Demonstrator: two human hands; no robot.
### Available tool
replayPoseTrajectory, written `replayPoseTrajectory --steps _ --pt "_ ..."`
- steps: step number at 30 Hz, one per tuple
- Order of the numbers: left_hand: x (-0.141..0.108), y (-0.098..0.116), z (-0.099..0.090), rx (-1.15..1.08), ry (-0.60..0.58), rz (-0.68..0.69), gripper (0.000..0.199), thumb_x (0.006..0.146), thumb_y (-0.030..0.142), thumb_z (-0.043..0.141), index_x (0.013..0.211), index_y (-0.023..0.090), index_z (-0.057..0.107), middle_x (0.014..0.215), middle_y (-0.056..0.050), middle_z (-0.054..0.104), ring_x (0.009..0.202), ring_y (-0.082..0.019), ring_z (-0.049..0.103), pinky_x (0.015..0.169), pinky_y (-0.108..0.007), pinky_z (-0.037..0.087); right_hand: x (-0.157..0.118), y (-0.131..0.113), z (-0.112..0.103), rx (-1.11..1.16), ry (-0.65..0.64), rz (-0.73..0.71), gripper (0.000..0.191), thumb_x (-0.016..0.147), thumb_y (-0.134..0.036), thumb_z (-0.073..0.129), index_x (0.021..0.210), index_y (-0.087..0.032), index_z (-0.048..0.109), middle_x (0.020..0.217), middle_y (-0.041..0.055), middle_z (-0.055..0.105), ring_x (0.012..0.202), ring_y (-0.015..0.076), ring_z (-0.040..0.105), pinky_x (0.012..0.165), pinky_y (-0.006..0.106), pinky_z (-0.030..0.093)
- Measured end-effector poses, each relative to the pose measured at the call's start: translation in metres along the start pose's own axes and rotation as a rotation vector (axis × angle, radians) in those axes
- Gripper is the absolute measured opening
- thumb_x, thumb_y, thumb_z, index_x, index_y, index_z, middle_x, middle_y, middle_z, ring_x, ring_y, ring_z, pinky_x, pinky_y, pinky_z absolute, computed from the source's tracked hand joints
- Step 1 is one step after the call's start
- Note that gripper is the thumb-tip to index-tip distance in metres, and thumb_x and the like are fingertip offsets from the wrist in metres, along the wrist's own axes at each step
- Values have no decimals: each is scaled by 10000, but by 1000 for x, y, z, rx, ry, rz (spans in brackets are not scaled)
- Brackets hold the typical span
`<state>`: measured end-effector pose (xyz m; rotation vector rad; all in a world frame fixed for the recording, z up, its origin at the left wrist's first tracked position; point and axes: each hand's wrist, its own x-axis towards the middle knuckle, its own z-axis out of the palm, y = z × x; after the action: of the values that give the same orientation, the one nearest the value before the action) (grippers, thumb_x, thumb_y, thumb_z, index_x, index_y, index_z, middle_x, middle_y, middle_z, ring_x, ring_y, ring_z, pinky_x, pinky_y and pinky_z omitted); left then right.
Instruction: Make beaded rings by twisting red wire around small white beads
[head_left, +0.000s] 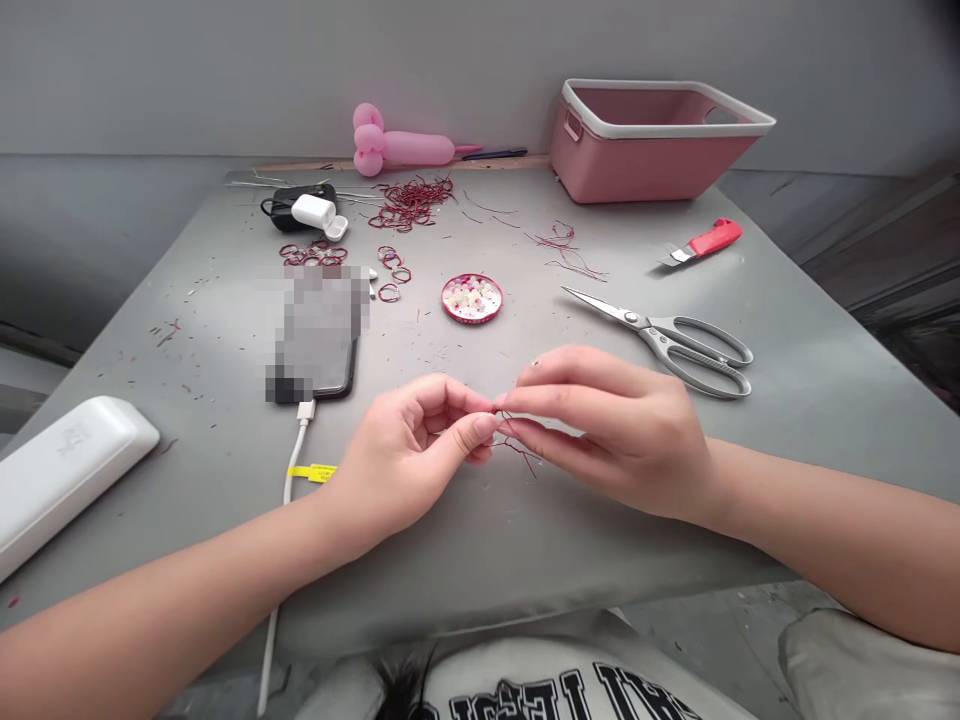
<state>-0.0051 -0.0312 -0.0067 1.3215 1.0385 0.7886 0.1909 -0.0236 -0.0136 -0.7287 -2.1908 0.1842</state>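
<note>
The left hand point(420, 445) and right hand point(622, 430) meet above the near part of the bench point(480, 560), their fingertips almost touching, with a thin dark-red cord point(514, 446) between them. The left thumb and index finger are pinched shut on it; the right thumb and index finger close in from the other side, also appearing to grip it, though the exact contact is too small to tell. The right hand's other fingers are loosely bent, and the left's curl under. The cord lies at the fingertips of both, neither hand being clearly nearer; from the pinch, its loose ends trail toward the wearer and slightly rightward, below the right fingers. Straight beyond the pinch sits a round red-rimmed dish point(472, 320) of small pale and pink beads point(469, 293). Scissors point(660, 335) lie just past the right hand, their long axis slanting from handles at right to tips pointing away and left. A phone point(341, 375) lies beyond the left hand, with cord rings point(389, 292) past it, a red cord pile point(412, 203) farther back, and a pink bin point(637, 165) at the far right.
</note>
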Motion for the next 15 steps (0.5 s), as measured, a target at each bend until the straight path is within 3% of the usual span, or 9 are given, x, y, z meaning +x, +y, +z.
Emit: replayPoseTrajectory --steps 4,7,10,12,15 --pt "1 -1 1 44 -23 -8 96 844 255 615 848 160 606 729 1 643 666 -117 627 655 -235 543 -2 5 2 -68 -4 -134 194 874 -79 553 954 -241 625 807 57 626 769 173 597 702 318 540" --pt "-1 -2 2 102 -48 9 86 854 248 592 875 165 602 795 -11 650 705 -121 630 673 -236 543 -2 4 4 -47 -36 -84 145 882 -84 531 907 -203 610 798 68 611 757 170 573 687 309 522" --pt "-4 -3 2 235 -69 58 87 867 243 562 861 169 608 808 -26 659 746 -145 647 659 -242 541 0 -1 5 126 -127 170 126 907 -150 504 815 -176 587 771 49 593 708 139 547 633 272 490" --pt "-5 -4 3 352 -46 134 76 864 215 550 848 170 609 781 -27 663 736 -149 649 645 -242 539 3 -4 4 329 -232 467 159 911 -228 511 782 -162 578 741 30 583 671 122 534 598 253 464" --pt "-4 -9 3 560 28 355 72 848 151 544 816 172 604 728 -16 665 672 -128 626 640 -235 525 6 -3 2 685 -408 890 248 891 -383 552 797 -154 576 681 -4 544 605 102 502 562 238 427"
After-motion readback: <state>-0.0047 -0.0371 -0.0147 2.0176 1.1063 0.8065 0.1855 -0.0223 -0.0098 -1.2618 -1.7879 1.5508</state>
